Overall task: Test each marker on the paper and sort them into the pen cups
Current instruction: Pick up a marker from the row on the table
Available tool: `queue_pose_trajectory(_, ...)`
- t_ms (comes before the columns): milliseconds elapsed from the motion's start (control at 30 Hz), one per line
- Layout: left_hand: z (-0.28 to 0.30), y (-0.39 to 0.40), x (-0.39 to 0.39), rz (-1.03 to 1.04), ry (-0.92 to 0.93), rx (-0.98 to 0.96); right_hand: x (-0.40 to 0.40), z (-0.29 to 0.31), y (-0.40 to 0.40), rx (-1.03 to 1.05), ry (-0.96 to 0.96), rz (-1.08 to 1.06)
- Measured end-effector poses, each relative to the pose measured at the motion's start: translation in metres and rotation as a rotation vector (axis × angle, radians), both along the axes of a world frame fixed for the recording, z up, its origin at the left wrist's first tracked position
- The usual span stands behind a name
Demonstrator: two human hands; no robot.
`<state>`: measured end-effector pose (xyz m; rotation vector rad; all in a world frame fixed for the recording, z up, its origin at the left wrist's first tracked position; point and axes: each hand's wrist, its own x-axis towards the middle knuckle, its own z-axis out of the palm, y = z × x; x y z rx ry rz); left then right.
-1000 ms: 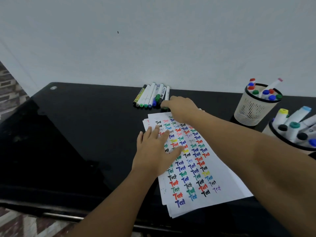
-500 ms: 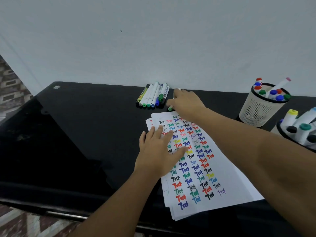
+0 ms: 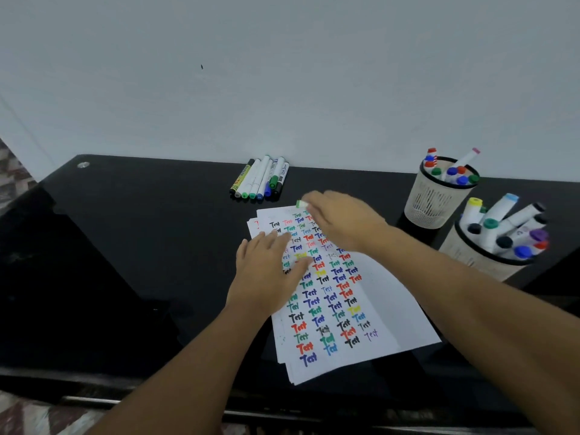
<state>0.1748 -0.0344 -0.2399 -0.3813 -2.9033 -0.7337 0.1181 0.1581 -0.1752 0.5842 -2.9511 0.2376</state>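
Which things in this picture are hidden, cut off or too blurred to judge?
- Green-capped marker, head view: the right hand covers all but its cap end, and motion blur hides the grip.
- Paper, head view: the left hand and the right hand hide part of the test words.
- Nearer pen cup, head view: the right forearm hides its base.
- Loose markers, head view: labels are too small to read.

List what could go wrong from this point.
1. The right hand holds the green-capped marker with only its cap end showing; a loose grip could drop it onto the paper.
2. The left hand presses just the upper left of the loosely stacked sheets, so the lower sheets might shift while writing.
3. The near pen cup is crowded with leaning markers; another might tip out.
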Motion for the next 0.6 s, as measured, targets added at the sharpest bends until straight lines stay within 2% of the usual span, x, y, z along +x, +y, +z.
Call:
queue_pose_trajectory(100,-0.002,0.0,0.0,0.0,0.056,0.052,0.026,-0.011,0.011,-0.071,-0.165,-0.026)
queue_pose_trajectory(167,-0.003,0.0,0.0,-0.03,0.095,0.065,0.038,-0.015,0.016,-0.023,-0.212,0.001)
queue_pose_trajectory(333,-0.008,-0.001,0.0,-0.135,0.199,0.031,0.054,-0.017,0.02,0.127,-0.228,0.037)
queue_pose_trajectory(433,-0.012,-0.003,-0.003,-0.17,0.27,0.03,0.06,-0.023,0.02,0.107,-0.2,0.048)
queue_pose_trajectory(600,-0.014,-0.002,-0.003,-0.198,0.277,0.025,0.06,-0.026,0.022,0.113,-0.13,0.087)
